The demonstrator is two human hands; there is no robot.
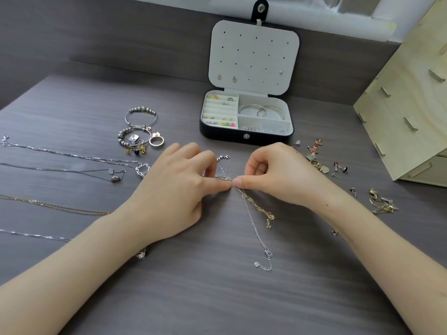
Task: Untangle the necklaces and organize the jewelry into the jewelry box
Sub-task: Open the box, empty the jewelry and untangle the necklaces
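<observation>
A silver chain (256,228) and a gold chain (262,210) lie twisted together in the middle of the grey table. My left hand (174,189) pinches the knot from the left. My right hand (278,175) pinches it from the right, fingertips almost touching. The loose ends trail toward me. The black jewelry box (246,135) stands open behind my hands, with rings, small earrings and silver bangles (260,110) in its white compartments. A few earrings hang in its lid (254,56).
Several straightened necklaces (72,157) stretch across the left side. Beaded bracelets and rings (141,131) sit left of the box. Loose earrings (321,160) and a small gold tangle (382,201) lie at the right. A pale wooden organizer (406,100) stands far right.
</observation>
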